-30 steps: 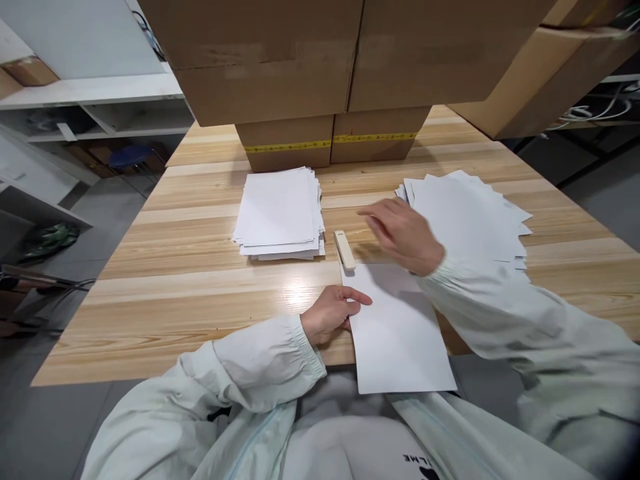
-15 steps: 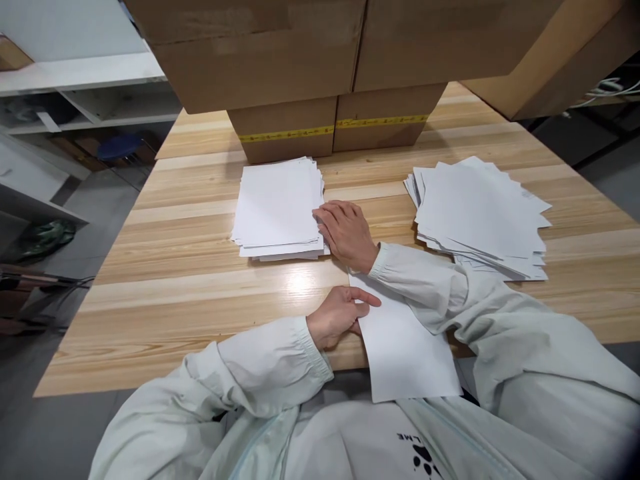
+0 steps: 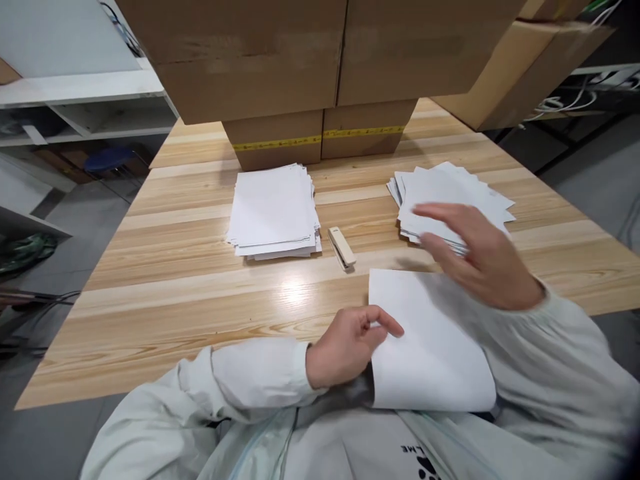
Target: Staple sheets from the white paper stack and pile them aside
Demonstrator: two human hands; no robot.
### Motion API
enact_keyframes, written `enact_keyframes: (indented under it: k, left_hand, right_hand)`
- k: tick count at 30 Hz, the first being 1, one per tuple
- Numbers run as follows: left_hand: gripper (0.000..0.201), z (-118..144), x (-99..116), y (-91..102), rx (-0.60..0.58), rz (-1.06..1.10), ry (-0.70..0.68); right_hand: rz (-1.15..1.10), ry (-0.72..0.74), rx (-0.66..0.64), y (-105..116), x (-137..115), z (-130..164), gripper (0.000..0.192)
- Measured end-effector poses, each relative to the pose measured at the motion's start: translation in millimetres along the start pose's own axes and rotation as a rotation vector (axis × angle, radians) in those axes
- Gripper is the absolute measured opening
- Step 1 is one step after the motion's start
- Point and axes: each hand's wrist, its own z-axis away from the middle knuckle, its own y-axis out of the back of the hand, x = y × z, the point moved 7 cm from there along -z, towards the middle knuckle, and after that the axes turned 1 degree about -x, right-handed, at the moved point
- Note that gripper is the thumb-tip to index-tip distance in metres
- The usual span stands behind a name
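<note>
White paper (image 3: pixel 430 360) lies at the table's near edge, its lower end curving over toward my body. My left hand (image 3: pixel 347 343) grips its left edge, index finger on top and some fingers hidden beneath. Above the paper's upper right part, my right hand (image 3: pixel 480 257) is raised, slightly blurred, thumb and fingers apart with nothing between them. A cream stapler (image 3: pixel 342 248) rests on the wood, beside a fairly neat paper stack (image 3: pixel 273 207). Behind my right hand sits a second, fanned-out paper stack (image 3: pixel 445 183), partly covered by it.
Cardboard boxes (image 3: pixel 245 60) with yellow printed tape stand piled at the back of the wooden table (image 3: pixel 165 287). Another carton (image 3: pixel 505 73) is at the back right. White shelving (image 3: pixel 120 120) and a blue stool (image 3: pixel 113 159) are off to the left.
My right hand has left the spot beside the left stack and swung right, opening, which uncovers the stapler. The paper and my left hand have shifted slightly right in view.
</note>
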Motion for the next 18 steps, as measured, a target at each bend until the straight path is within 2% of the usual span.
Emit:
enact_keyframes:
  k: [2,3,5,7,8,9,12,13,14,15,16,18]
  left_hand:
    - [0.024,9,20,2.6,0.035,-0.094,-0.144]
    - [0.025,12,29,6.6,0.080,-0.134,-0.217]
    - [0.025,13,44,16.2,0.186,-0.188,-0.331]
    - [0.022,8,52,24.2,0.261,-0.207,-0.379]
    - [0.021,5,54,27.3,0.278,-0.214,-0.391]
    - [0.021,1,57,30.7,0.286,-0.213,-0.405]
    - [0.024,-8,70,53.2,0.313,-0.153,-0.514]
    - [0.025,-9,75,67.4,0.339,-0.126,-0.566]
    - [0.025,-8,80,86.0,0.407,-0.139,-0.622]
    - [0.024,-6,85,107.4,0.502,-0.183,-0.673]
    - [0.022,-3,88,128.4,0.594,-0.272,-0.698]
    - [0.015,-1,88,166.4,0.749,-0.514,-0.674]
  right_hand:
    - [-0.023,-0.296,0.019,32,33,51,0.052]
    - [-0.097,-0.451,-0.053,33,48,76,0.058]
    - [-0.350,-0.626,-0.270,12,58,115,0.068]
    - [-0.566,-0.773,-0.347,-14,54,133,0.063]
    - [-0.601,-0.838,-0.298,-23,53,131,0.057]
    - [-0.581,-0.883,-0.190,-27,54,123,0.051]
    - [-0.384,-0.881,0.204,-16,73,73,0.045]
    - [-0.367,-0.877,0.296,-11,87,54,0.043]
    - [-0.383,-0.850,0.423,-4,106,36,0.036]
    - [-0.367,-0.833,0.497,2,128,20,0.031]
    - [-0.315,-0.848,0.530,6,152,7,0.028]
    - [-0.170,-0.900,0.483,8,200,-10,0.028]
